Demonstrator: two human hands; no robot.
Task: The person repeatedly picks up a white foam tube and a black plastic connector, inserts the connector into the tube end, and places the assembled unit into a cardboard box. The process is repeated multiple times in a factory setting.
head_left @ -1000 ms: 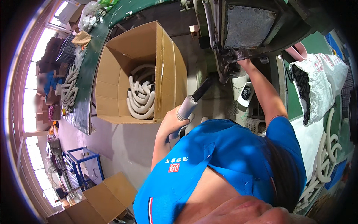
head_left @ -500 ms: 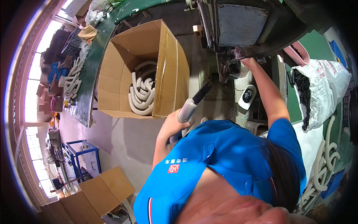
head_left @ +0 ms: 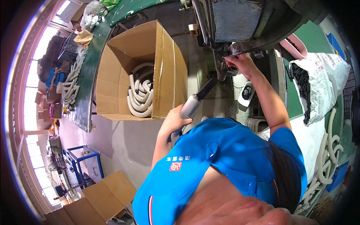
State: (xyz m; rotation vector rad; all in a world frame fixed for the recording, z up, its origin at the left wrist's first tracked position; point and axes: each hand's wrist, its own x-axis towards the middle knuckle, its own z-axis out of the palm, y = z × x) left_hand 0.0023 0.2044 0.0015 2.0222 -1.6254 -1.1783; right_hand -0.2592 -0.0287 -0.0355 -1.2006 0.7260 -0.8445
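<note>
My left hand (head_left: 173, 120) is wrapped round a light grey hose (head_left: 190, 106), in front of my chest. From the hose's upper end a black end piece (head_left: 206, 89) sticks out, tilted up toward the right. My right hand (head_left: 244, 66) reaches up to the underside of a dark metal machine (head_left: 237, 22). Its fingers are closed at the machine's lower metal part (head_left: 222, 67); whatever they grip is too small to make out. The black end piece points toward that lower part and stays apart from it.
A tall cardboard box (head_left: 170, 71) holding several curved pale hoses (head_left: 140, 103) stands left of the machine. On the right, a white sack (head_left: 322, 71) of black pieces lies beside a pink bin (head_left: 294, 47). More hoses (head_left: 325, 161) hang there. A white foot pedal (head_left: 246, 93) sits below.
My right hand has moved left along the machine's underside, its fingers now at the lower metal part. The left hand keeps the hose in nearly the same place.
</note>
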